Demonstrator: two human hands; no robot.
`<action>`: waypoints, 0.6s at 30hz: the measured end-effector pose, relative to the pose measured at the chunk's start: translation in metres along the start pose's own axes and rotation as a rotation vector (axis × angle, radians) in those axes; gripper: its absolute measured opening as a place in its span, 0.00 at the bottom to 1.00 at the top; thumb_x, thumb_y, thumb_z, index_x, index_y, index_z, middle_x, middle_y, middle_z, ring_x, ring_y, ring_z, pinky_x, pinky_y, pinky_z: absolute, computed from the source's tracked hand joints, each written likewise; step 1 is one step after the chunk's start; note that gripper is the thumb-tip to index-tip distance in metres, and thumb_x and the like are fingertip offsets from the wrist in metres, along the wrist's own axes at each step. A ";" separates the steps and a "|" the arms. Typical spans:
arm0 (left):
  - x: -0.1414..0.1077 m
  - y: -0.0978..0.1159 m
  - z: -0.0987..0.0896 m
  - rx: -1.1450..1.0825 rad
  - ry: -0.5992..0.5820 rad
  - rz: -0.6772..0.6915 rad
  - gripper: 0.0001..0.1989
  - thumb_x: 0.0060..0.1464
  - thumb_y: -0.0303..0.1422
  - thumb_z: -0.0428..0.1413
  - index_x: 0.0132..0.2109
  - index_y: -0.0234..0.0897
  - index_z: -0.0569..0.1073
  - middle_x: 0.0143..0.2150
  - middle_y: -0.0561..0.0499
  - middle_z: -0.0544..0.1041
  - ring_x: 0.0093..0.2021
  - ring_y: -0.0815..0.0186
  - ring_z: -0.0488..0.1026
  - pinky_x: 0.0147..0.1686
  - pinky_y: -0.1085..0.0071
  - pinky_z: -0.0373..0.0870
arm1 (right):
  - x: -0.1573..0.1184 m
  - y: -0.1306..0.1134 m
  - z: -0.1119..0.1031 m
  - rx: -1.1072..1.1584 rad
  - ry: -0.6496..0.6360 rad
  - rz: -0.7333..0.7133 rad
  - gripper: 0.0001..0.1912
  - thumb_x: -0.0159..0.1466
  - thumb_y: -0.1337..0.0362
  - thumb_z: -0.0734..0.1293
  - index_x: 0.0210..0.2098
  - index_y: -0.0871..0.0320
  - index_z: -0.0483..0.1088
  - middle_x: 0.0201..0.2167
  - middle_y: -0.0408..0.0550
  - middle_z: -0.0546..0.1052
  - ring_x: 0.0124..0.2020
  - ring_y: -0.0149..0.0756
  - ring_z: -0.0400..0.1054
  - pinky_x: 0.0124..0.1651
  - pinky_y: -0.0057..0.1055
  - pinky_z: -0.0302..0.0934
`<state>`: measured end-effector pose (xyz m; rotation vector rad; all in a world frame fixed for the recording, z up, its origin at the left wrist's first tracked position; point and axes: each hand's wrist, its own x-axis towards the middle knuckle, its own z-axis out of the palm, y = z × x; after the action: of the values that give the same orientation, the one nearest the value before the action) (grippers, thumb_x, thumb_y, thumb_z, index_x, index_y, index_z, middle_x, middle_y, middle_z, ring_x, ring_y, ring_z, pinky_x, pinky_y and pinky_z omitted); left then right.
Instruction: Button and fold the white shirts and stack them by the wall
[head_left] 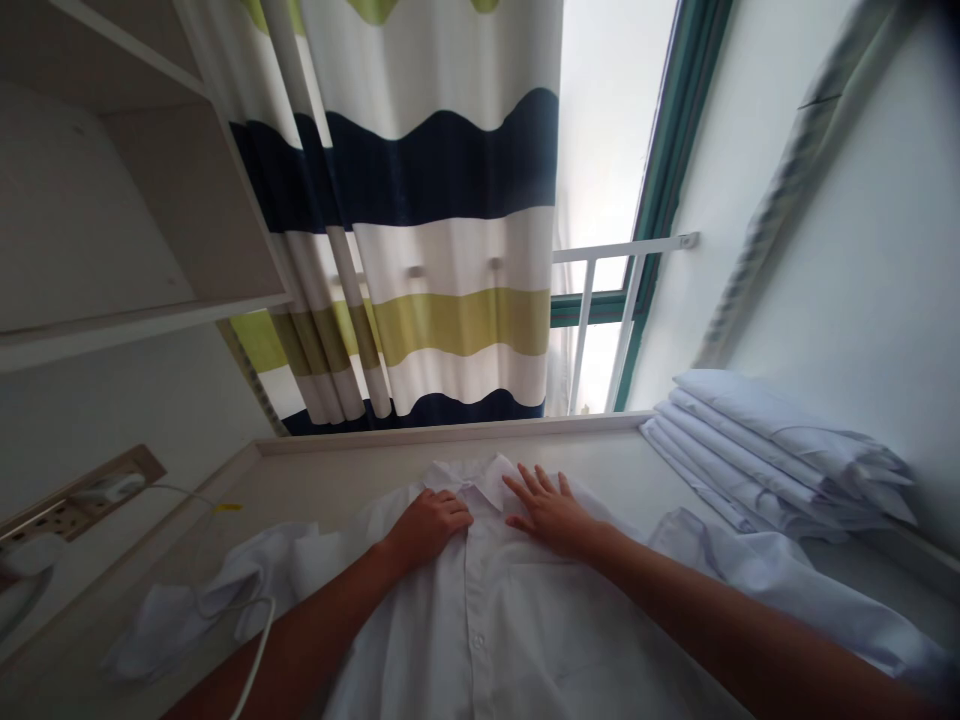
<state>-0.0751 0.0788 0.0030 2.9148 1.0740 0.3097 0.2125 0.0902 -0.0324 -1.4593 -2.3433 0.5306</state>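
A white button-up shirt (480,620) lies front side up on a pale table, its collar (469,470) toward the far edge and its sleeves out to both sides. My left hand (429,525) is closed just below the collar, its bent fingers together on the cloth at the button placket. My right hand (551,512) lies flat on the other side of the chest, fingers spread, with nothing held. The fingertips reach the right collar point. Both forearms cover parts of the shirt.
Folded white shirts (772,455) are stacked at the right. A white cable (259,640) runs from a wall socket (82,495) over the left side. Beyond the table's raised rim (450,432) hangs a striped curtain (450,250). An open shelf (150,310) juts out at upper left.
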 end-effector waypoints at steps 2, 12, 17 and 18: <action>0.002 -0.006 -0.003 -0.096 0.004 -0.021 0.12 0.66 0.31 0.51 0.45 0.41 0.80 0.47 0.45 0.82 0.51 0.57 0.75 0.54 0.61 0.67 | -0.003 0.000 0.001 0.001 -0.027 -0.007 0.38 0.67 0.37 0.60 0.72 0.42 0.53 0.76 0.52 0.45 0.76 0.63 0.31 0.68 0.68 0.16; -0.091 -0.024 -0.042 -0.058 0.142 -0.390 0.17 0.65 0.37 0.47 0.52 0.45 0.78 0.64 0.50 0.74 0.68 0.56 0.64 0.69 0.54 0.57 | -0.045 0.010 -0.044 -0.044 0.172 0.019 0.32 0.71 0.42 0.57 0.71 0.40 0.55 0.75 0.45 0.50 0.76 0.55 0.38 0.72 0.65 0.28; -0.196 -0.072 -0.034 0.176 0.213 -0.919 0.26 0.57 0.44 0.48 0.58 0.40 0.74 0.60 0.43 0.77 0.62 0.50 0.72 0.65 0.54 0.65 | -0.125 0.073 -0.068 -0.274 0.327 0.185 0.29 0.71 0.44 0.56 0.65 0.47 0.67 0.67 0.53 0.68 0.68 0.55 0.59 0.68 0.56 0.53; -0.210 -0.075 -0.030 0.168 0.207 -0.929 0.27 0.58 0.44 0.47 0.60 0.38 0.73 0.62 0.43 0.75 0.62 0.52 0.72 0.65 0.56 0.66 | -0.141 0.087 -0.066 -0.322 0.343 0.194 0.29 0.71 0.44 0.56 0.64 0.47 0.67 0.66 0.53 0.70 0.67 0.54 0.61 0.66 0.56 0.56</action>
<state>-0.2855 -0.0005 -0.0113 2.1646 2.3819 0.4845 0.3707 0.0078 -0.0268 -1.7679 -2.0928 -0.0607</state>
